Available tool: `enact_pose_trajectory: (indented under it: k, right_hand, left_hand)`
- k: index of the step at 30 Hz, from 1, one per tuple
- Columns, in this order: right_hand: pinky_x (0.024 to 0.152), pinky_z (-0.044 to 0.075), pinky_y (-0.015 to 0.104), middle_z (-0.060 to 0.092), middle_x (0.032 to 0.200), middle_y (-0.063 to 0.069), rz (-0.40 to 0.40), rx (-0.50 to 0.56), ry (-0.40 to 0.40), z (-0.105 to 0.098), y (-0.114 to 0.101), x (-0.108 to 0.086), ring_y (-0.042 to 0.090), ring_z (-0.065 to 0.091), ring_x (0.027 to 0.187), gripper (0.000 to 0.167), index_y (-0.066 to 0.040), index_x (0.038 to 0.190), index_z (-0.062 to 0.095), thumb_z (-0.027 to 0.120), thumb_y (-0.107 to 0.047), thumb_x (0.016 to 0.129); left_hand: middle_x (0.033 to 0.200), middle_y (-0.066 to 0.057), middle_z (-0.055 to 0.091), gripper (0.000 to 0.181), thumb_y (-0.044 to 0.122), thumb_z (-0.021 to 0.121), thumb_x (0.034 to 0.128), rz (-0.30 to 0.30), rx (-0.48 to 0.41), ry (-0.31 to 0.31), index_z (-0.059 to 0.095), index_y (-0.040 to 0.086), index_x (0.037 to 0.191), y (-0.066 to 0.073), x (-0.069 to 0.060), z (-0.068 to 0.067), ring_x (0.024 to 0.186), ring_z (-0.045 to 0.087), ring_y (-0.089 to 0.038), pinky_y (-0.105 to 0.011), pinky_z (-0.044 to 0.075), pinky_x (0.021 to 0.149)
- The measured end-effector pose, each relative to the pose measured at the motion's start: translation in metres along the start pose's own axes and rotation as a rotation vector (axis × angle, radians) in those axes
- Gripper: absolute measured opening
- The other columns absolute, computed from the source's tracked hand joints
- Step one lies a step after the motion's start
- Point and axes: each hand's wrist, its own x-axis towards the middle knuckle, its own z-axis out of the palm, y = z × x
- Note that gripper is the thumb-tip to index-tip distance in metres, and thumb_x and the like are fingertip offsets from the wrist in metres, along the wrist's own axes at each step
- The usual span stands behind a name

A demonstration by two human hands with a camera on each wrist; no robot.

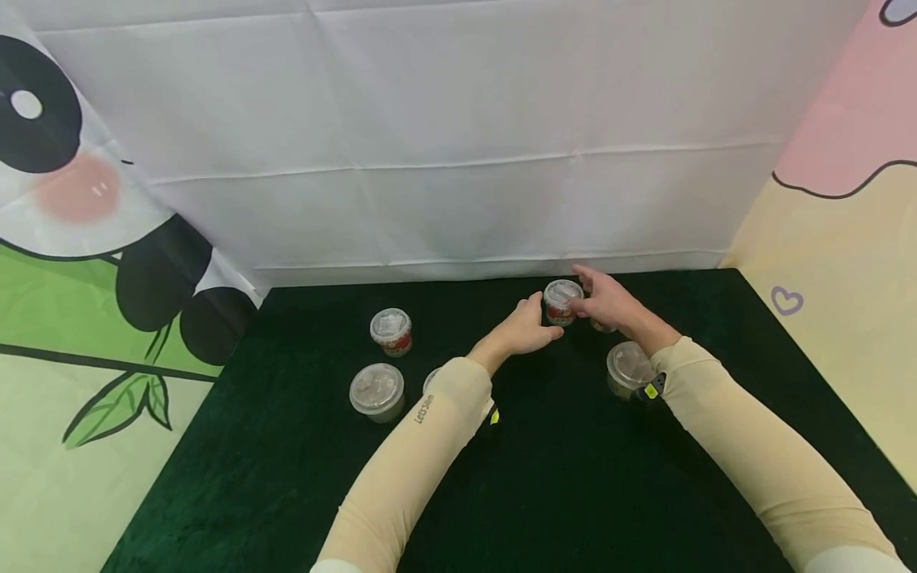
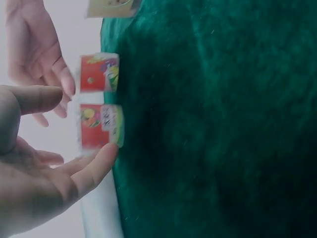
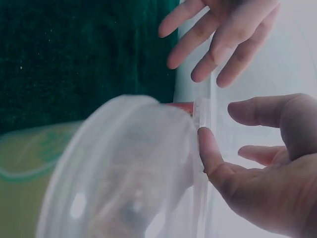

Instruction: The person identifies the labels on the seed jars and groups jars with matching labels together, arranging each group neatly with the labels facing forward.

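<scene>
Near the far edge of the dark green table (image 1: pixel 544 485), right of its middle, a small red-labelled tub (image 1: pixel 558 303) is set upright and framed by both hands: the left hand (image 1: pixel 527 328) is held at its left, and the right hand (image 1: pixel 613 305) at its right, the thumb crossing its front in the head view. The fingers and thumb of each hand are held apart, curled round nothing; whether the tub is lightly touched cannot be told. By such two-sided placing, it can probably be steadied evenly. Just to its right, a second small tub (image 1: pixel 602 326) is partly covered by the right hand. Toward the table's right edge, a large clear tub (image 1: pixel 626 367) is placed close to the cuff of the right sleeve (image 1: pixel 738 446). Toward the left edge, a third small tub (image 1: pixel 391 332) is stood behind another large tub (image 1: pixel 376 391), and a mostly hidden tub (image 1: pixel 431 377) is covered by the left sleeve (image 1: pixel 419 446). The plainly seen tubs are stood lid upward, seemingly for stability and so that their contents are kept enclosed.
</scene>
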Motion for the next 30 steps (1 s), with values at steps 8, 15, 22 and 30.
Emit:
enact_pose_trajectory:
  k: [8, 15, 22, 30]
  right_hand:
    - [0.096, 0.046, 0.049, 0.022, 0.161, 0.031, -0.016, -0.023, -0.023, 0.003, 0.005, 0.003, 0.042, 0.045, 0.132, 0.079, -0.004, 0.162, 0.01, 0.058, -0.009, 0.1]
    - [0.074, 0.043, 0.036, 0.041, 0.145, 0.032, -0.051, -0.043, -0.041, 0.003, 0.003, 0.004, 0.033, 0.052, 0.099, 0.077, -0.001, 0.162, 0.009, 0.055, -0.006, 0.101]
    - [0.076, 0.048, 0.043, 0.047, 0.137, 0.031, -0.049, -0.11, -0.046, 0.002, 0.0, 0.005, 0.036, 0.057, 0.098, 0.076, 0.0, 0.161, 0.011, 0.056, -0.004, 0.101]
    - [0.111, 0.034, 0.06, 0.028, 0.156, 0.036, -0.135, -0.367, -0.035, 0.006, 0.0, 0.011, 0.048, 0.039, 0.137, 0.075, 0.013, 0.155, 0.018, 0.06, 0.007, 0.093]
  left_hand:
    - [0.158, -0.022, 0.021, 0.086, 0.032, 0.062, 0.1004, -0.036, -0.059, 0.027, 0.009, 0.003, 0.162, 0.0, 0.001, 0.018, 0.141, 0.038, -0.03, -0.042, 0.035, 0.115]
    - [0.155, -0.021, 0.026, 0.08, 0.029, 0.066, 0.0986, -0.034, -0.082, 0.035, 0.02, 0.005, 0.159, 0.002, 0.003, 0.019, 0.139, 0.04, -0.03, -0.044, 0.036, 0.114]
    - [0.158, -0.02, 0.022, 0.086, 0.029, 0.067, 0.0983, -0.051, -0.082, 0.024, 0.013, 0.005, 0.162, -0.002, 0.004, 0.022, 0.144, 0.034, -0.029, -0.043, 0.033, 0.117]
    - [0.159, -0.021, 0.023, 0.086, 0.031, 0.068, 0.0971, -0.058, -0.087, 0.02, 0.016, 0.007, 0.162, -0.004, 0.006, 0.022, 0.145, 0.033, -0.03, -0.045, 0.032, 0.117]
